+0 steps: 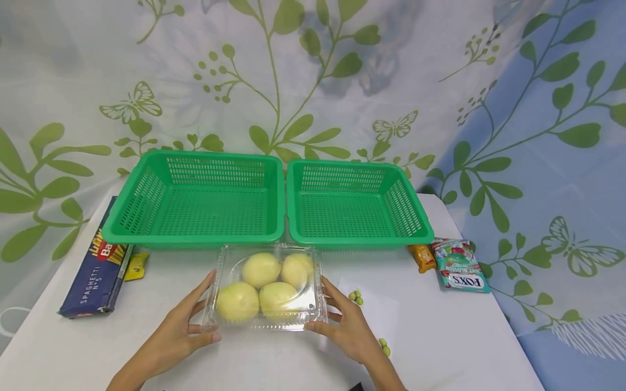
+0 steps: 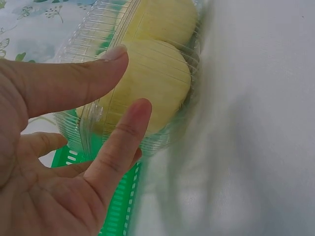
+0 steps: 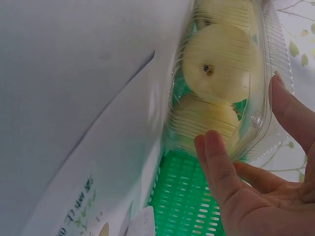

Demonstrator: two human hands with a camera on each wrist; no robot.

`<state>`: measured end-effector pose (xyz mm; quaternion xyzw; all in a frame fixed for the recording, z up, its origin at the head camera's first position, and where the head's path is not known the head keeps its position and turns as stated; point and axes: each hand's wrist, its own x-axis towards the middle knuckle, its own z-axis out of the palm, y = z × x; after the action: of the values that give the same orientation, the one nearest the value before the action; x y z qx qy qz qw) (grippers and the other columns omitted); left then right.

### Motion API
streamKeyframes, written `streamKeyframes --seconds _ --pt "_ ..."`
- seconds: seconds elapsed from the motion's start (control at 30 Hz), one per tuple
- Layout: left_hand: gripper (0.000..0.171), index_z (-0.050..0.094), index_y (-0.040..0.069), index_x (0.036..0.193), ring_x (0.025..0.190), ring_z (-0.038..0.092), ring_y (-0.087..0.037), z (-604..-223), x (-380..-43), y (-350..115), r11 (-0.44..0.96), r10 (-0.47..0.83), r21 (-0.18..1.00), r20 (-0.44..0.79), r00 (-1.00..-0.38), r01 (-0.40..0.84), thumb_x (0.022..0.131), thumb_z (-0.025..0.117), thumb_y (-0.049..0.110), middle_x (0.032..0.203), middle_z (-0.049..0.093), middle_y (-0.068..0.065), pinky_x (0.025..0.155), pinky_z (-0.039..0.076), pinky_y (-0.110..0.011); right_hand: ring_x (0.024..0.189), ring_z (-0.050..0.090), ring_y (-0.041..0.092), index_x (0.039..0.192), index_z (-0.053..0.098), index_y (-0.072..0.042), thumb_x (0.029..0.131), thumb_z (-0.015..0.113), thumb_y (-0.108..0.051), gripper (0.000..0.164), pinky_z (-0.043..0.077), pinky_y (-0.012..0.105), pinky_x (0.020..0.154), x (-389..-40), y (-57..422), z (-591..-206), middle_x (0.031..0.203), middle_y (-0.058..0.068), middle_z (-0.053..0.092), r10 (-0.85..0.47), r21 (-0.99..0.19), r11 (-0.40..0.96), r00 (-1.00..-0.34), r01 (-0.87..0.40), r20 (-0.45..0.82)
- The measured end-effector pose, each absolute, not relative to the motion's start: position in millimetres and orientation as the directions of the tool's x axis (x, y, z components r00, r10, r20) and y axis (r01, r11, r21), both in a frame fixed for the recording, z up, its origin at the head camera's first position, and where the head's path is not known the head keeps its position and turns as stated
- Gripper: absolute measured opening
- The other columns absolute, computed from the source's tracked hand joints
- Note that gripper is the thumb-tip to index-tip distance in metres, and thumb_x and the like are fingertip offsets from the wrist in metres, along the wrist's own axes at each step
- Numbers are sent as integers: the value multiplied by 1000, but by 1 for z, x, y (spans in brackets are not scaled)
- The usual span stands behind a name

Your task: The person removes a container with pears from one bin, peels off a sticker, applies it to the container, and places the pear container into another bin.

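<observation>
A clear plastic box [image 1: 266, 288] with four yellow fruits [image 1: 261, 270] inside is at the middle of the counter [image 1: 166, 285], just in front of where the left basket [image 1: 195, 239] and the right basket [image 1: 362, 240] stand side by side; whether it rests fully on the surface or is slightly raised cannot be told. The person's left grip [image 1: 181, 326] is spread at the box's left side, thumb well apart from fairly straight fingers, and the right grip [image 1: 349, 326] is spread likewise at the right side. One at each end probably keeps the load level and spares the thin walls a hard squeeze. The closed lid seems to stop the round fruits rolling away. Both baskets stand at the back, mouths upward, perhaps for easy reach over their front rims. A spaghetti box [image 1: 95, 277] and a yellow packet [image 1: 136, 267] lie left, an orange packet [image 1: 423, 258] and a sweet bag [image 1: 459, 265] right, apparently at the sides to suit two-handed work between
</observation>
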<state>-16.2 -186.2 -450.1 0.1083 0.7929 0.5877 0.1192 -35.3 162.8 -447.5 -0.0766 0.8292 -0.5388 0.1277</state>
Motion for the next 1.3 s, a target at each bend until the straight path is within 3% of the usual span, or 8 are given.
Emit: streamKeyframes --seconds 0.57,1.13,1.3 --pt "115 10 33 163 141 30 -53 -453 -17 -187 268 311 963 -72 -948 14 78 81 0 171 2 -8 84 62 -27 134 53 44 159 31 -20 79 86 -30 97 54 45 105 -36 163 -446 156 18 44 -268 -907 421 -955 6 -131" --pt "116 10 33 162 141 30 -52 -453 -16 -185 247 303 969 -65 -951 12 77 79 -5 171 2 -13 85 62 -27 134 53 45 159 31 -21 79 86 -33 98 55 46 104 -38 164 -445 154 20 45 -285 -903 430 -949 2 -138" --pt "116 11 33 163 141 35 -41 -454 -16 -185 247 305 969 -61 -950 18 77 78 -6 171 2 -13 86 62 -28 134 53 40 157 35 -21 79 86 -28 93 53 41 106 -40 170 -441 153 16 47 -315 -909 418 -939 -10 -135"
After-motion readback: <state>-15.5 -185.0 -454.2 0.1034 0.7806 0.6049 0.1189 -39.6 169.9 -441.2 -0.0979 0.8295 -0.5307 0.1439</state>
